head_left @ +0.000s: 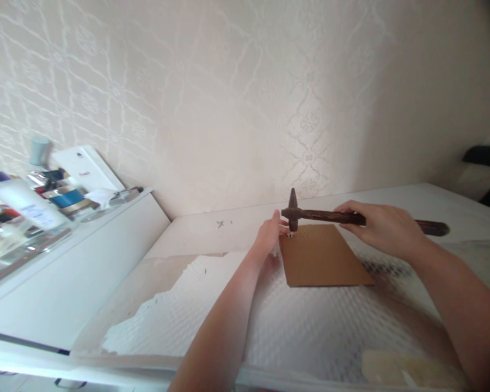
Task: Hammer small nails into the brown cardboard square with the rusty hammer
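My right hand [386, 226] is wrapped around the dark wooden handle of a hammer [322, 216]. The hammer's rusty metal head is over the far left corner of a brown cardboard sheet [322, 258]. Beside that corner is my left hand [268, 235], its fingertips bent in close to the hammer head. The head partly covers those fingertips, so what they pinch, if anything, is hidden. Small shiny bits [291, 235] and a row of tiny dark marks show along the sheet's far edge, too small to name.
The cardboard lies on a white textured cover with torn edges [179, 305], spread over a white tabletop [196, 231]. Small metal pieces [220, 224] lie toward the wall. On the left, a white cabinet [85, 272] carries a white box [87, 169], tape rolls and tubes.
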The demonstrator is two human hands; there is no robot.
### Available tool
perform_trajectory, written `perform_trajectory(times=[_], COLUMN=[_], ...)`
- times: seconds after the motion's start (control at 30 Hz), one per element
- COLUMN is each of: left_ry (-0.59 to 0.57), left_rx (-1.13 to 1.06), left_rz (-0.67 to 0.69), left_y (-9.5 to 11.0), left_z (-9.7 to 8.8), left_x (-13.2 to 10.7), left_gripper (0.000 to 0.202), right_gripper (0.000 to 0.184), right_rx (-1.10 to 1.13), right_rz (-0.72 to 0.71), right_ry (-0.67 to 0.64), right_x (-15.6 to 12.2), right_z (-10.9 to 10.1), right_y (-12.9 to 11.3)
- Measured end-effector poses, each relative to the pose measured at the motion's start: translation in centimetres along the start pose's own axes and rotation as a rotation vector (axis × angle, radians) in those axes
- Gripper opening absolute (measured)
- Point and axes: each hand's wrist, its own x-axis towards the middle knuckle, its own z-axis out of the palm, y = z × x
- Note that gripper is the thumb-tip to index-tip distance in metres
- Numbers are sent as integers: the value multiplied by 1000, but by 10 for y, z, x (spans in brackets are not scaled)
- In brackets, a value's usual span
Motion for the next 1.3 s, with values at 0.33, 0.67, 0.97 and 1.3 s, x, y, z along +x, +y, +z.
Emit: perform_trajectory(times=[0.33, 0.67, 0.97, 1.3], left_ry=[-5, 0, 9, 20], left_rx=[1, -8, -19, -11], left_rz=[7, -1, -20, 3], left_y=[-2, 2, 3, 0], left_z=[1, 1, 1, 1], left_x=[2, -1, 0, 0], left_gripper=[69, 67, 66, 65], right_gripper=[24, 24, 23, 24], right_rx=[11, 5, 6, 21], right_rz=[-8, -9, -6, -20], right_ry=[7, 0, 0, 0], right_x=[0, 0, 0, 0], right_z=[-2, -2, -2, -1], right_y=[-3, -3, -4, -3])
